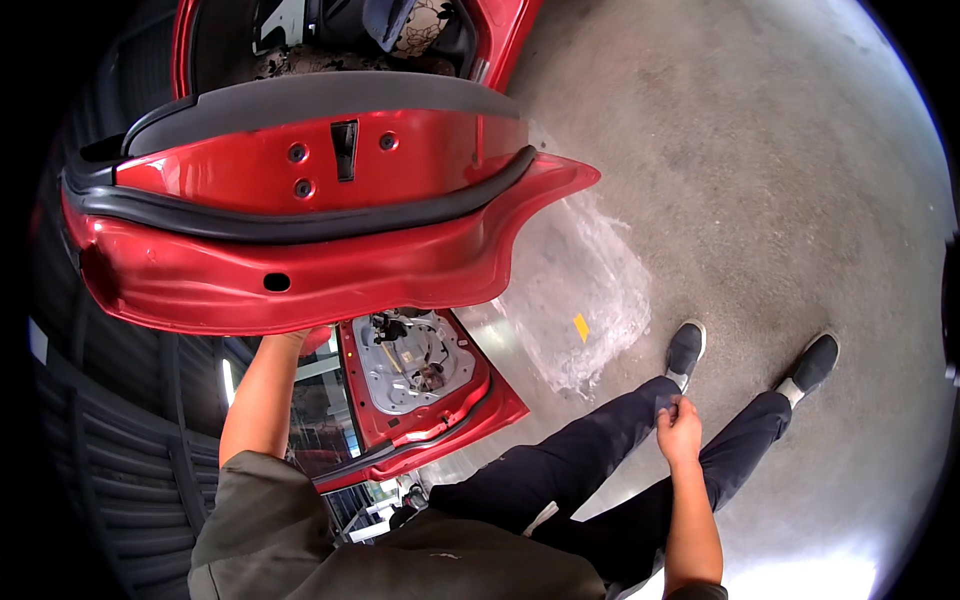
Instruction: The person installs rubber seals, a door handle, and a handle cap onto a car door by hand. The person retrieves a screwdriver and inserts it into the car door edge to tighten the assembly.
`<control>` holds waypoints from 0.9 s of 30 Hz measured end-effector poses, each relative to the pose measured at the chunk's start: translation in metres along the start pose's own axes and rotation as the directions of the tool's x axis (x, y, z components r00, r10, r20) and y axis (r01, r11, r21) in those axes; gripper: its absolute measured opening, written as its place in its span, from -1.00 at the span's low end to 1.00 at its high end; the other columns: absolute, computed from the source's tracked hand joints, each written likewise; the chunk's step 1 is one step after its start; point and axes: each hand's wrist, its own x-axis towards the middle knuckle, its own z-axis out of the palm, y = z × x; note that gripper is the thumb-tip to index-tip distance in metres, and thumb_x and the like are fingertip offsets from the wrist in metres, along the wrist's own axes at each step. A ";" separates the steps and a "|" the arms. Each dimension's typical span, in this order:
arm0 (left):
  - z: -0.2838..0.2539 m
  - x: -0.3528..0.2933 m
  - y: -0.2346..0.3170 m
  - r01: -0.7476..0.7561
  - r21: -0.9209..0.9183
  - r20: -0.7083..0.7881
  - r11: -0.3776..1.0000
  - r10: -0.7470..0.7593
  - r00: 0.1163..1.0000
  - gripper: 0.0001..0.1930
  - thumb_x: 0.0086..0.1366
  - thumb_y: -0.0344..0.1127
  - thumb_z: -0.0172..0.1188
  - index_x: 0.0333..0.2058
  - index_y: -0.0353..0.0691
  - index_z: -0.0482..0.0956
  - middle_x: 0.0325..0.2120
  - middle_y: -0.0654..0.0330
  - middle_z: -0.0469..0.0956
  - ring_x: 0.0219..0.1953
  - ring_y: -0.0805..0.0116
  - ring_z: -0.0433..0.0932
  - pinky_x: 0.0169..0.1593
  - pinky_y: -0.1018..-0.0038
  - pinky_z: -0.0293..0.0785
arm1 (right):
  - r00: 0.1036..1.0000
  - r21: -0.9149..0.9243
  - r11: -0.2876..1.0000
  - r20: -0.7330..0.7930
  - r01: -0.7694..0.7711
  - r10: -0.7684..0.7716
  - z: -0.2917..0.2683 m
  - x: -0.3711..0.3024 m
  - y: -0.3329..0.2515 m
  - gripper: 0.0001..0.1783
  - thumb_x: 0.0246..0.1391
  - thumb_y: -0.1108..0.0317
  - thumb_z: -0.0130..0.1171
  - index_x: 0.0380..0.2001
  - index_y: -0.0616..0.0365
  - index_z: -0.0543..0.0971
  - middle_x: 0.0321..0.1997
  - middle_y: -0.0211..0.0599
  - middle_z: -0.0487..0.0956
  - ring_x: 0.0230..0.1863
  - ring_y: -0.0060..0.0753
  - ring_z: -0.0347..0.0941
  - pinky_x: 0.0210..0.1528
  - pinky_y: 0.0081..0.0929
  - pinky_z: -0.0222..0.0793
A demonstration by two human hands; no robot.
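Observation:
A red car door (400, 255) fills the upper left, its edge turned toward me, with a black rubber seal along it and a dark latch slot between bolts. My left hand (314, 338) is at the door's lower edge, mostly hidden behind it. Its fingers are too covered to show whether they grip. My right hand (680, 432) hangs low over my leg, away from the door. Its fingers are curled together, and whatever they may hold is hidden.
Beyond the door is a red car body (500, 45) with patterned seats. A second red door (440, 385), its inner mechanism exposed, lies beneath my left arm. Clear plastic sheeting (570, 310) with a yellow patch rests on the grey concrete floor (750, 180). Dark corrugated metal (130, 450) stands at left.

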 end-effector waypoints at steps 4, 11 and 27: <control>-0.001 -0.004 -0.001 0.010 0.003 -0.002 1.000 -0.010 1.000 -0.62 0.17 -0.25 0.38 -0.03 -0.18 0.68 -0.05 -0.03 0.66 0.00 -0.17 0.62 0.11 0.05 0.54 | 0.999 -0.016 1.000 -0.022 0.024 -0.024 -0.001 0.002 0.009 -0.66 0.11 0.40 0.29 -0.04 0.24 0.58 -0.30 -0.06 0.59 -0.23 0.03 0.57 -0.09 -0.09 0.50; 0.005 -0.011 0.001 0.040 -0.010 -0.011 0.999 -0.040 0.999 -0.63 0.18 -0.26 0.37 -0.03 -0.18 0.68 -0.06 -0.03 0.66 0.00 -0.18 0.62 0.11 0.05 0.54 | 0.998 -0.059 0.998 -0.043 0.035 -0.038 -0.007 0.001 0.013 -0.64 0.10 0.37 0.30 -0.04 0.29 0.59 -0.32 -0.06 0.60 -0.23 0.04 0.56 -0.06 -0.08 0.50; 0.015 -0.003 0.010 0.277 -0.414 0.017 0.867 -0.297 0.955 -0.48 0.44 0.07 0.11 0.13 -0.23 0.61 0.12 -0.16 0.59 0.22 -0.31 0.49 0.32 -0.04 0.37 | 0.942 -0.050 0.996 -0.333 -0.068 0.047 -0.227 -0.070 -0.011 -0.65 0.17 0.40 0.28 0.00 0.32 0.62 -0.28 -0.09 0.68 -0.26 -0.18 0.65 -0.09 -0.28 0.56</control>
